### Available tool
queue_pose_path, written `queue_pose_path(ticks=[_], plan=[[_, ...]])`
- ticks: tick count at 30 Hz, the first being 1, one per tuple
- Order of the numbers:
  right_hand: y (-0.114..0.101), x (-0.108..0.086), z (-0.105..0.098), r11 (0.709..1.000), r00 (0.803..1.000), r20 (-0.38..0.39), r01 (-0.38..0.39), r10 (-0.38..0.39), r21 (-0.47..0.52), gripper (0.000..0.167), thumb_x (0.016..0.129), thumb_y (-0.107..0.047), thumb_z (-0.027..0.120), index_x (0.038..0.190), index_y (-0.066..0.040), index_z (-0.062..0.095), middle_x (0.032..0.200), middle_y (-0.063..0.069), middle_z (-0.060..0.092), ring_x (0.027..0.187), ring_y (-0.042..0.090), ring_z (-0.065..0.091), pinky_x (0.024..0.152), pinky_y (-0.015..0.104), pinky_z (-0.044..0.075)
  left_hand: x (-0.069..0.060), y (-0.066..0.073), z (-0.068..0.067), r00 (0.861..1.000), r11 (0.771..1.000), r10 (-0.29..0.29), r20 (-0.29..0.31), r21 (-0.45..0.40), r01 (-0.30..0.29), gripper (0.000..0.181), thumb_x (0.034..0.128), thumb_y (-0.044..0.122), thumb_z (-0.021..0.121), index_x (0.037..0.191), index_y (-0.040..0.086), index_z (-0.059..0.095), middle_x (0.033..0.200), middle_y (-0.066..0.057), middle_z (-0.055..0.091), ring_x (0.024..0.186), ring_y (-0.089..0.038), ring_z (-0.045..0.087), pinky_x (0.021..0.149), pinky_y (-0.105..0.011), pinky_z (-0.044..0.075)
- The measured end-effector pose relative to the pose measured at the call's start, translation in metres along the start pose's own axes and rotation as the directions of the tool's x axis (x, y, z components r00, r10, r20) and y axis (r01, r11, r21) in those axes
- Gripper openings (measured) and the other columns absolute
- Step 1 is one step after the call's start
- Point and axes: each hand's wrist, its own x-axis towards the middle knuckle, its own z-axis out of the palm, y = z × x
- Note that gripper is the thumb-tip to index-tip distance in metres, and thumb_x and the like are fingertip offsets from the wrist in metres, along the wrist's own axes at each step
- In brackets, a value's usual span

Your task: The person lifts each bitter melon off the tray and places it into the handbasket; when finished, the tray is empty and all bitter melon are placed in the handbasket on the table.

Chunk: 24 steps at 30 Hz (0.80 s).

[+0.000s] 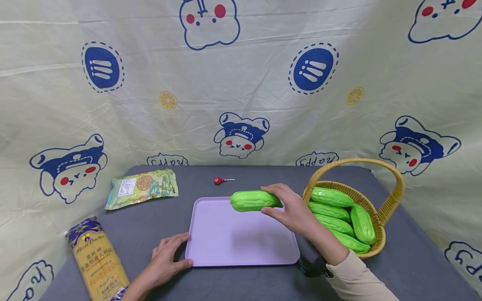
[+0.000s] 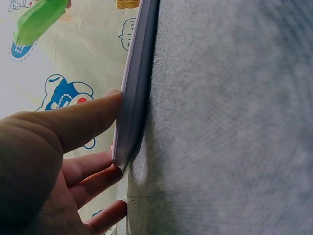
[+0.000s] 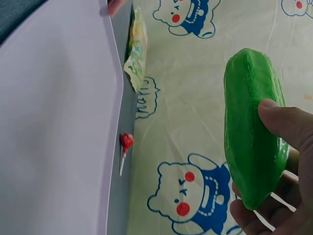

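Note:
My right hand [image 1: 288, 209] grips one end of a glossy green, ridged, cucumber-like vegetable [image 1: 250, 200]. It is held above a light purple tray [image 1: 241, 242]; in the right wrist view, the thumb presses one side of the vegetable [image 3: 252, 132] and the fingers curl behind it. At the tray's left edge is my left hand [image 1: 167, 259], its thumb and some fingertips touching the rim. The left wrist view shows that thumb [image 2: 93, 117] against the tray's side [image 2: 132, 93], with the fingers spread. A wicker basket [image 1: 391, 211] on the right contains several similar green vegetables [image 1: 331, 196].
A red lollipop [image 1: 218, 180] lies behind the tray. Back left is a green-yellow food packet [image 1: 144, 188]; a yellow pasta bag with Chinese lettering [image 1: 99, 263] lies front left, beside the left forearm. The basket's tall handle [image 1: 395, 179] arches upward. A printed cloth [image 1: 241, 83] hangs behind the grey table.

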Motion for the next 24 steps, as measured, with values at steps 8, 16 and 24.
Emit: queue_pose_path(ticks=[8, 16, 24], plan=[[0.011, -0.018, -0.018, 0.999, 0.999, -0.023, -0.039, 0.039, -0.003, 0.055, 0.079, -0.027, 0.075, 0.129, -0.016, 0.056, 0.122, 0.004, 0.060, 0.112, 0.022, 0.056, 0.087, 0.044, 0.048, 0.000, 0.001, 0.000, 1.000, 1.000, 0.001, 0.001, 0.000, -0.001, 0.063, 0.0727, 0.030, 0.078, 0.129, 0.015, 0.056, 0.137, -0.007, 0.052, 0.123, -0.029, 0.039, 0.094, -0.053, 0.023], [0.020, -0.038, -0.033, 0.998, 0.997, -0.078, -0.020, 0.016, -0.058, 0.054, 0.077, -0.019, 0.077, 0.127, -0.015, 0.058, 0.119, 0.003, 0.061, 0.106, 0.019, 0.058, 0.082, 0.038, 0.048, 0.000, 0.001, -0.001, 1.000, 1.000, -0.002, 0.001, -0.004, 0.002, 0.063, 0.0727, 0.030, 0.078, 0.129, 0.015, 0.056, 0.138, -0.007, 0.052, 0.123, -0.030, 0.038, 0.095, -0.054, 0.023], [0.035, -0.059, -0.049, 0.992, 0.991, -0.127, -0.054, 0.039, -0.117, 0.055, 0.075, -0.021, 0.079, 0.126, -0.017, 0.058, 0.120, 0.002, 0.062, 0.106, 0.014, 0.054, 0.086, 0.015, 0.039, 0.000, 0.000, 0.000, 1.000, 1.000, 0.013, -0.010, -0.003, -0.013, 0.062, 0.0726, 0.030, 0.078, 0.129, 0.015, 0.056, 0.137, -0.007, 0.052, 0.122, -0.029, 0.039, 0.094, -0.054, 0.023]])
